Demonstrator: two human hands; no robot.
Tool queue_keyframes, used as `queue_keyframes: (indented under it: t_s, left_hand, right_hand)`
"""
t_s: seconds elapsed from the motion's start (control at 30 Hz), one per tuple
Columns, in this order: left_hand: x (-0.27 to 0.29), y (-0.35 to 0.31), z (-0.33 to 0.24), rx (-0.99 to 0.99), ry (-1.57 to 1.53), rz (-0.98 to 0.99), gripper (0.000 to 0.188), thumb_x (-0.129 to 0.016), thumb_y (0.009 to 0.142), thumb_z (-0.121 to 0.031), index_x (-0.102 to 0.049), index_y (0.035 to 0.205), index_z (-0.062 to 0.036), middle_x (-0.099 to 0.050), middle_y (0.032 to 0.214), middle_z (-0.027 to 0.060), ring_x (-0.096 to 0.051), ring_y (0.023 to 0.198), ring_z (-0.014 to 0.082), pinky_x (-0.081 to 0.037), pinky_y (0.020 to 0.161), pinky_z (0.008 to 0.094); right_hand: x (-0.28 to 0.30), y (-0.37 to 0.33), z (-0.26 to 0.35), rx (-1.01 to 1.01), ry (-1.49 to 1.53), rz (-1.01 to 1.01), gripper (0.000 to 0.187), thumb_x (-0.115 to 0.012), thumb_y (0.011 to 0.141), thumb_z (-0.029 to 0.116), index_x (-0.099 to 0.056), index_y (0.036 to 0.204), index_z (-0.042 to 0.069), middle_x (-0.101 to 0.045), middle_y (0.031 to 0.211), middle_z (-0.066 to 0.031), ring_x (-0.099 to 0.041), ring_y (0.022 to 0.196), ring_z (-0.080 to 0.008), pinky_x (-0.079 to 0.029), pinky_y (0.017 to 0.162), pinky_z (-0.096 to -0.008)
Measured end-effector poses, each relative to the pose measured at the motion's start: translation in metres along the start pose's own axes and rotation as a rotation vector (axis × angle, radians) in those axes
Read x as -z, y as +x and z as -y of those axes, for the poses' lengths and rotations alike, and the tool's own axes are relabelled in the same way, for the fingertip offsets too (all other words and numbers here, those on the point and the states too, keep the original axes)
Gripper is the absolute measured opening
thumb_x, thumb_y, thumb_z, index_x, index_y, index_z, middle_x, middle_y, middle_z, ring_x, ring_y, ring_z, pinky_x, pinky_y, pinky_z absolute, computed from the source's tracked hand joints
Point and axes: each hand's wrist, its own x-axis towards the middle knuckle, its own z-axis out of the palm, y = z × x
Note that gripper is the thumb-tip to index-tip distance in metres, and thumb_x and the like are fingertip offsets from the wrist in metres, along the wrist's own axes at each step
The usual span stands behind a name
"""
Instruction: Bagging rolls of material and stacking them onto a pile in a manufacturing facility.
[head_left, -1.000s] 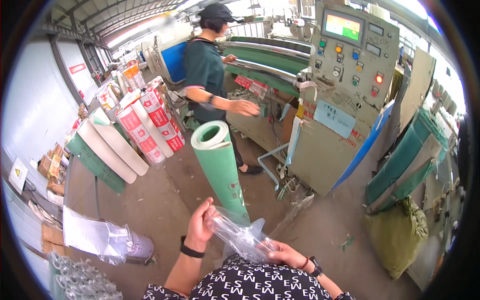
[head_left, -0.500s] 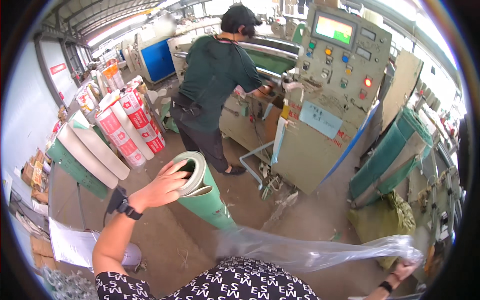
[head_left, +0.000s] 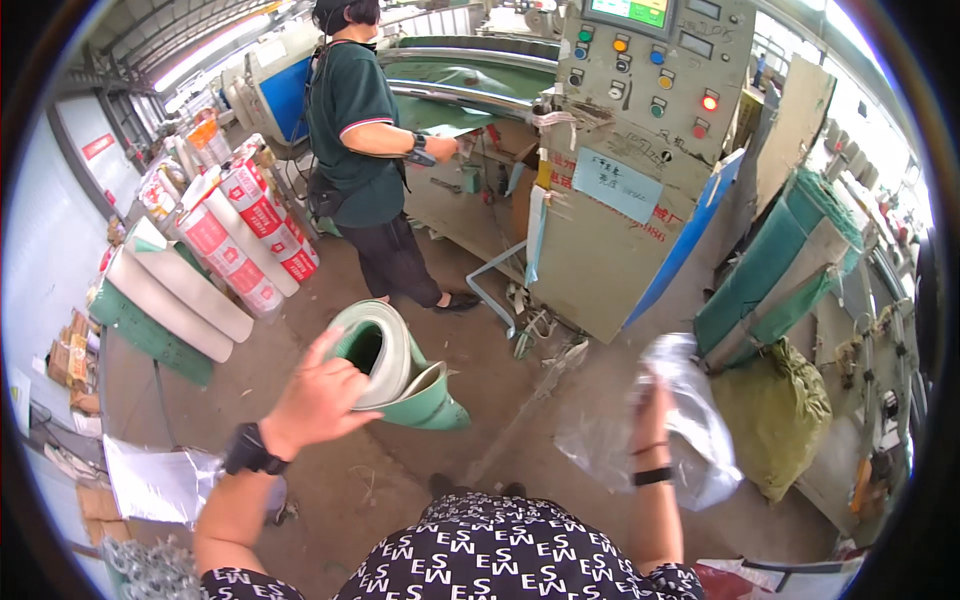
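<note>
An upright roll of green sheet with a pale inner side (head_left: 405, 385) stands on the floor before me, its hollow top facing up and its outer edge flaring loose to the right. My left hand (head_left: 318, 395) is at the roll's near left rim, fingers apart, index finger and thumb stretched out; whether it touches the rim is hard to tell. To the right, my right hand (head_left: 652, 415) is closed on a crumpled clear plastic bag (head_left: 700, 440). The bag hangs around the hand, and motion blurs the fingers a little.
A co-worker (head_left: 365, 150) stands at a long machine beyond the roll. A control cabinet (head_left: 610, 240) rises at centre right. Wrapped rolls (head_left: 240, 250) stand at left, a green roll (head_left: 770, 270) and a yellow-green sack (head_left: 775, 420) at right.
My right hand has swung inward and up from the far lower right, bunching the stretched plastic. My left hand's fingers have come out of the roll's hollow. The co-worker has straightened and turned.
</note>
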Motion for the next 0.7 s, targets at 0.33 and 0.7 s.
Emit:
queue_keyframes:
  t_s: [0.33, 0.7]
  left_hand:
    - [0.002, 0.042, -0.127, 0.231, -0.122, -0.15, 0.032, -0.074, 0.074, -0.034, -0.056, 0.07, -0.0073, -0.052, 0.057, 0.0049, -0.054, 0.056, 0.0217, -0.039, 0.1, 0.0439]
    - [0.019, 0.016, -0.074, 0.351, -0.815, -0.356, 0.045, -0.064, 0.082, -0.017, -0.057, 0.124, -0.0018, -0.054, 0.133, 0.0173, -0.054, 0.12, 0.0284, -0.039, 0.106, 0.0376]
  right_hand:
    - [-0.17, -0.104, 0.087, -0.107, 0.193, 0.857, 0.054, -0.05, 0.096, 0.034, -0.045, 0.14, 0.002, -0.055, 0.105, 0.0002, -0.05, 0.089, -0.0086, -0.04, 0.078, -0.0219]
    - [-0.134, -0.104, 0.138, -0.015, -0.067, 1.384, 0.05, -0.056, 0.086, -0.001, -0.05, 0.136, 0.002, -0.057, 0.131, -0.0061, -0.05, 0.12, -0.0142, -0.037, 0.104, -0.0316]
